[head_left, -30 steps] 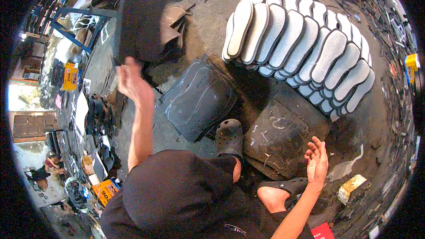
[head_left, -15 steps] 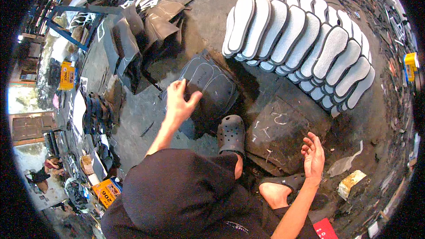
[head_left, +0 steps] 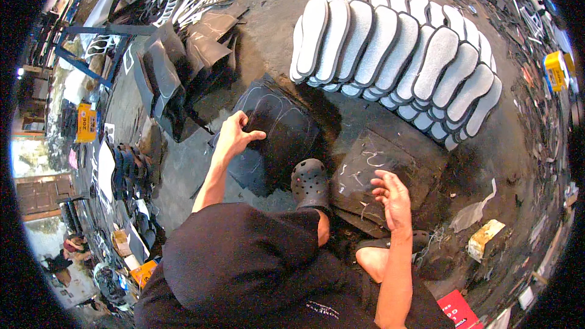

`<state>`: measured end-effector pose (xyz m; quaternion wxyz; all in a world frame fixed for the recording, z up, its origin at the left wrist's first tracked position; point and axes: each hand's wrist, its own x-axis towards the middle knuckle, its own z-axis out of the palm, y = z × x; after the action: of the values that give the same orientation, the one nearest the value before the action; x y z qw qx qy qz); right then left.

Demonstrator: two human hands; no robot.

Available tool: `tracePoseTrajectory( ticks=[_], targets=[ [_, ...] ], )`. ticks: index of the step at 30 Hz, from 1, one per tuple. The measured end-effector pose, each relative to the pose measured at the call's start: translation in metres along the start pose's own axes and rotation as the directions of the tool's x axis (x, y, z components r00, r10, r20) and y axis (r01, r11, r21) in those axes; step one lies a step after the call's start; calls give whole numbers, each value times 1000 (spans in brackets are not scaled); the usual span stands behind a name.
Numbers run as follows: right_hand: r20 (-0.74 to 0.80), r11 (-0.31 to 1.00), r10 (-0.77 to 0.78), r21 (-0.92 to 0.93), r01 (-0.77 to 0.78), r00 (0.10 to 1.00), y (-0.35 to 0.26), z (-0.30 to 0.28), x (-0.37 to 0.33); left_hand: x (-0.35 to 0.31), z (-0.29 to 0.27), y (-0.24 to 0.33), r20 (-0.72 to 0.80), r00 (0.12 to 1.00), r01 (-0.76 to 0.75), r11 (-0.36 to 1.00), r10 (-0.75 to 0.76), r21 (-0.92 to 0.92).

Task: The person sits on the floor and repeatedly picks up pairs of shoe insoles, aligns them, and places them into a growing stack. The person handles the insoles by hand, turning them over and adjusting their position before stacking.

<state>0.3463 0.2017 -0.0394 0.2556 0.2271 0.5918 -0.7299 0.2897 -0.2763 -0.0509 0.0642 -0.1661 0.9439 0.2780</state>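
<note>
A stack of dark sheets (head_left: pixel 283 125) with pale curved outlines lies on the floor in front of me. Over its left edge is my left hand (head_left: pixel 233 137), thumb spread away from the curled fingers, with nothing visible between them. Whether the fingertips touch the sheet I cannot tell. My right hand (head_left: pixel 393 200) hangs in the air with loosely bent fingers and nothing in it. Below it lies another dark flat sheet or pile (head_left: pixel 365 173) with whitish scraps on top.
Beyond, white insoles with dark edges (head_left: pixel 381 45) stand in overlapping rows. Bent dark sheets (head_left: pixel 164 79) and a blue metal frame (head_left: pixel 85 55) are at the far left. My clog (head_left: pixel 309 181) is beside the sheet stack. A yellowish block (head_left: pixel 485 239) lies at the right.
My right hand has moved left, over the dark pile. The thumb and fingers of my left hand stay apart near the stack's edge. The whole view has shifted slightly.
</note>
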Motion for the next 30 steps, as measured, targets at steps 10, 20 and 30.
tracePoseTrajectory(
  ticks=[10, 20, 30],
  targets=[
    [49, 995, 31, -93, -27, 998, 18, 17, 2, -21, 19, 20, -166, 981, -81, 986, 104, 143],
    [-11, 992, -19, -126, 18, 1000, 16, 5, 5, -31, 33, 40, -249, 964, -43, 983, 88, 180],
    [-28, 985, -19, -172, 14, 999, 18, 4, 8, -31, 21, 56, -273, 958, 81, 995, -92, -51]
  ],
)
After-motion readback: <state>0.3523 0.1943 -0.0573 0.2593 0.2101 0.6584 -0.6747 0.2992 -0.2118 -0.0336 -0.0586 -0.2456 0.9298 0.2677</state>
